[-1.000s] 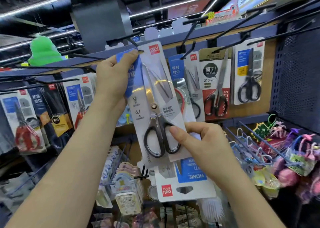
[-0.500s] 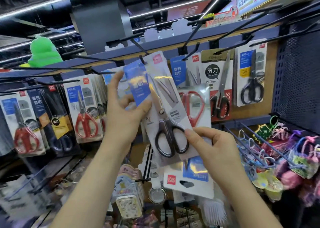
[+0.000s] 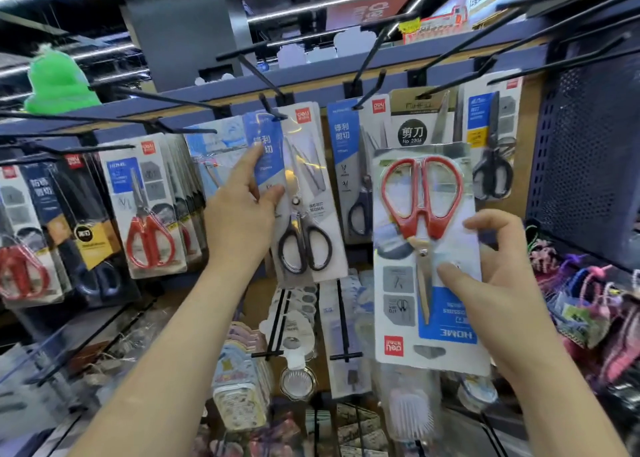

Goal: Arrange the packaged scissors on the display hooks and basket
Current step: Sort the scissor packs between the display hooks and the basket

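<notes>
Head view.

A: Your left hand (image 3: 242,221) touches the blue-and-white card pack of black-handled scissors (image 3: 304,193). The forefinger is straight and the thumb lies flat on its blue strip; the other fingers I cannot see. The pack hangs, a little tilted, on the black wire hook (image 3: 277,115), and I think it sits close to the upturned tip.

B: So if you take that hand away sideways, you can drag the card forward, and it may slide off the tip.

A: Your right hand (image 3: 498,283) pinches the white card pack of red-handled scissors (image 3: 426,234), thumb on the front, fingers around the right edge. You hold it upside down in front of the display, on no hook. Its hang hole (image 3: 429,351) is at the bottom.

B: You must turn it before you hang it. With a grip at one edge only, on glossy plastic, it probably slips while you rotate it.

A: The similar red-handled packs (image 3: 149,214) hang at the left. If you reach across, the bare black hooks (image 3: 138,124) there can catch your arm.

B: Better you bring the left hand to help first.
</notes>
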A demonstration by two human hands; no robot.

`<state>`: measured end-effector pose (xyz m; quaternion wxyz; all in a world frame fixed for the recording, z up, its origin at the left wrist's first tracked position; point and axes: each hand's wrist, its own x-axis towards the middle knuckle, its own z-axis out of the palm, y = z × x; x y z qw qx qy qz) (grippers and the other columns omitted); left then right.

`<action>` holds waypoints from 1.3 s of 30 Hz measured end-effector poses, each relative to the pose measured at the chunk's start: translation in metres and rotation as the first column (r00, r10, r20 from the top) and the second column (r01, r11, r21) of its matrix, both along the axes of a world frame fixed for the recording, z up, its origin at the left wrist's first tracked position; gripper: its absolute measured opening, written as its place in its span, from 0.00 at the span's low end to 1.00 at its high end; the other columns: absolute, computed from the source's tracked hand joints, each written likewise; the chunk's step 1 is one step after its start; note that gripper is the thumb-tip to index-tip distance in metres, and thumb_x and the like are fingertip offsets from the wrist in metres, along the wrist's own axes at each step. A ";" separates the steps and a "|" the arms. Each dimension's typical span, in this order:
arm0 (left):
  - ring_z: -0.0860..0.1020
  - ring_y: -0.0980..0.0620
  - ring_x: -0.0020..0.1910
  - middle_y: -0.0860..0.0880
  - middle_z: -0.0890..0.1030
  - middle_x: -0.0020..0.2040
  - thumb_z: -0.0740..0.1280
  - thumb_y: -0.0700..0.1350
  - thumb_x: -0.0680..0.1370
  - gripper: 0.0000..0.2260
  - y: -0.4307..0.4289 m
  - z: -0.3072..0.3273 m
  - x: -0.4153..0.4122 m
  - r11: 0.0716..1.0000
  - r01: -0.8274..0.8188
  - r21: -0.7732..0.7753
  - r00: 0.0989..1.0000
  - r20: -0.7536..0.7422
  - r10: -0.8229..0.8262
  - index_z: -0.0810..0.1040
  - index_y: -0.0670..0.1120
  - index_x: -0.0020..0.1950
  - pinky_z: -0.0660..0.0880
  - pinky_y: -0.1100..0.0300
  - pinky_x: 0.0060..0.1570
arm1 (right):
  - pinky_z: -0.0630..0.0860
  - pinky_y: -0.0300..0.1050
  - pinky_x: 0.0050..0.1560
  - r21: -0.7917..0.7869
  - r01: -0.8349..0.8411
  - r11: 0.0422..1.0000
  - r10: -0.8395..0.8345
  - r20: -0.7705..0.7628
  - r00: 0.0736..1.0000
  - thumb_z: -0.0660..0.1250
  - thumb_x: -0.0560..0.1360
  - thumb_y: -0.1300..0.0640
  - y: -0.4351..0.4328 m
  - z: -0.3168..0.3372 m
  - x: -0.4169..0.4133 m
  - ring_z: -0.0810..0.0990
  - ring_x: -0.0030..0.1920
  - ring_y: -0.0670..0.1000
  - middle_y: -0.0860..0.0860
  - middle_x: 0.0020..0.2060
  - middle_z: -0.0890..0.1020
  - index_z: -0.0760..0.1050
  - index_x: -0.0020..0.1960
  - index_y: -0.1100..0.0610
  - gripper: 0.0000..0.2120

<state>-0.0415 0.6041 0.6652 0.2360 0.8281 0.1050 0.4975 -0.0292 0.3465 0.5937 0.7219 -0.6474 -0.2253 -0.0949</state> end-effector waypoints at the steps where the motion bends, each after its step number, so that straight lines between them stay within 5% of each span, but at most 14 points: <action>1: 0.75 0.51 0.41 0.51 0.76 0.40 0.67 0.51 0.79 0.23 0.000 -0.002 -0.001 0.997 -0.043 0.060 0.999 -0.019 0.044 0.68 0.58 0.74 0.70 0.61 0.38 | 0.77 0.73 0.45 0.017 -0.024 1.000 0.024 -0.011 1.000 0.63 0.78 0.71 -0.002 0.002 0.000 0.80 0.43 0.72 0.57 0.46 0.85 0.66 0.55 0.38 0.26; 3: 0.76 0.47 0.43 0.50 0.77 0.42 0.66 0.53 0.80 0.23 0.002 -0.003 -0.003 0.983 -0.112 0.148 0.991 -0.050 0.121 0.66 0.56 0.74 0.70 0.55 0.41 | 0.79 0.65 0.51 0.019 -0.074 0.997 0.075 -0.031 0.997 0.64 0.78 0.72 -0.007 0.004 -0.001 0.85 0.45 0.59 0.51 0.47 0.87 0.66 0.60 0.34 0.31; 6: 0.74 0.45 0.54 0.45 0.74 0.57 0.65 0.52 0.79 0.24 -0.003 -0.003 -0.008 0.979 -0.132 0.158 0.991 -0.001 0.134 0.65 0.52 0.74 0.70 0.53 0.49 | 0.80 0.62 0.55 -0.071 -0.104 0.992 0.103 -0.014 0.995 0.66 0.76 0.72 -0.015 0.003 0.003 0.86 0.49 0.54 0.50 0.48 0.87 0.75 0.62 0.42 0.26; 9: 0.74 0.55 0.51 0.51 0.73 0.54 0.65 0.49 0.80 0.18 -0.024 0.001 -0.027 0.977 0.108 0.186 0.979 0.153 -0.137 0.70 0.49 0.69 0.74 0.61 0.51 | 0.82 0.48 0.51 -0.190 -0.124 0.974 0.134 0.039 0.990 0.68 0.75 0.72 -0.021 0.005 0.006 0.86 0.48 0.50 0.47 0.46 0.87 0.82 0.55 0.47 0.21; 12: 0.77 0.57 0.51 0.57 0.76 0.54 0.69 0.48 0.78 0.21 -0.055 0.006 -0.050 0.851 0.496 0.172 0.862 0.021 -0.507 0.68 0.59 0.69 0.75 0.68 0.49 | 0.81 0.39 0.46 -0.300 -0.161 0.940 0.204 0.116 0.972 0.72 0.72 0.70 -0.026 0.014 0.003 0.86 0.46 0.45 0.45 0.44 0.87 0.83 0.51 0.41 0.23; 15: 0.80 0.58 0.49 0.61 0.78 0.49 0.74 0.47 0.74 0.25 -0.071 0.006 -0.056 0.754 0.653 0.069 0.749 -0.207 -0.629 0.71 0.63 0.66 0.75 0.66 0.50 | 0.79 0.36 0.43 -0.428 -0.134 0.894 0.234 0.190 0.954 0.74 0.72 0.67 -0.029 0.021 -0.002 0.85 0.43 0.41 0.42 0.41 0.87 0.83 0.48 0.40 0.20; 18: 0.81 0.57 0.44 0.59 0.81 0.44 0.76 0.41 0.69 0.16 -0.068 -0.001 -0.060 0.764 0.643 -0.052 0.759 -0.091 -0.645 0.80 0.58 0.52 0.77 0.62 0.47 | 0.79 0.41 0.44 -0.495 0.017 0.869 0.161 0.315 0.935 0.76 0.70 0.60 -0.030 0.024 -0.005 0.84 0.41 0.40 0.39 0.40 0.86 0.82 0.48 0.39 0.15; 21: 0.82 0.54 0.43 0.55 0.83 0.43 0.76 0.39 0.67 0.15 -0.052 -0.010 -0.067 0.738 0.631 -0.237 0.772 0.108 -0.626 0.81 0.56 0.46 0.79 0.61 0.43 | 0.77 0.34 0.36 -0.409 0.134 0.902 0.026 0.363 0.931 0.79 0.65 0.50 -0.040 0.022 0.002 0.82 0.34 0.39 0.39 0.36 0.85 0.81 0.44 0.38 0.11; 24: 0.82 0.51 0.40 0.51 0.83 0.41 0.78 0.39 0.66 0.14 -0.043 -0.025 -0.071 0.647 0.622 -0.441 0.783 0.323 -0.532 0.81 0.54 0.46 0.81 0.57 0.39 | 0.80 0.35 0.36 -0.062 -0.099 0.993 0.110 0.218 0.970 0.76 0.59 0.35 -0.047 0.024 0.005 0.85 0.37 0.43 0.46 0.41 0.87 0.82 0.48 0.41 0.20; 27: 0.82 0.54 0.37 0.54 0.83 0.37 0.72 0.42 0.67 0.11 -0.055 -0.044 -0.072 0.517 0.599 -0.612 0.801 0.463 -0.380 0.78 0.49 0.48 0.81 0.57 0.37 | 0.82 0.40 0.40 0.186 -0.288 0.940 0.284 0.047 0.958 0.70 0.64 0.41 -0.030 0.014 0.005 0.85 0.43 0.46 0.50 0.49 0.87 0.79 0.59 0.43 0.24; 29: 0.82 0.53 0.37 0.53 0.83 0.38 0.71 0.43 0.68 0.11 -0.065 -0.059 -0.074 0.466 0.578 -0.670 0.816 0.490 -0.308 0.77 0.49 0.49 0.81 0.57 0.36 | 0.82 0.41 0.40 0.233 -0.241 0.942 0.250 -0.007 0.968 0.66 0.73 0.45 -0.010 0.010 0.002 0.84 0.45 0.45 0.47 0.51 0.86 0.77 0.62 0.42 0.18; 32: 0.81 0.47 0.42 0.49 0.83 0.42 0.70 0.43 0.72 0.10 -0.075 -0.076 -0.077 0.376 0.557 -0.741 0.830 0.485 -0.274 0.76 0.47 0.52 0.80 0.48 0.45 | 0.79 0.39 0.34 0.304 -0.109 0.946 0.114 0.001 0.994 0.62 0.81 0.56 0.008 0.017 -0.001 0.83 0.39 0.42 0.43 0.44 0.86 0.81 0.50 0.36 0.16; 36: 0.82 0.45 0.44 0.44 0.83 0.47 0.71 0.41 0.71 0.13 -0.067 -0.088 -0.086 0.237 0.550 -0.801 0.818 0.457 -0.350 0.76 0.44 0.55 0.80 0.46 0.48 | 0.79 0.40 0.30 0.324 -0.192 0.926 0.207 -0.014 0.978 0.66 0.77 0.57 0.011 0.025 0.005 0.84 0.37 0.44 0.45 0.41 0.86 0.83 0.48 0.42 0.11; 39: 0.81 0.46 0.41 0.39 0.81 0.47 0.77 0.42 0.66 0.09 -0.063 -0.095 -0.094 0.317 0.475 -0.821 0.841 0.319 -0.437 0.82 0.46 0.44 0.80 0.52 0.40 | 0.83 0.45 0.38 0.458 -0.241 0.856 0.286 -0.031 0.958 0.70 0.68 0.53 0.023 0.030 0.008 0.85 0.42 0.47 0.47 0.43 0.87 0.82 0.49 0.47 0.10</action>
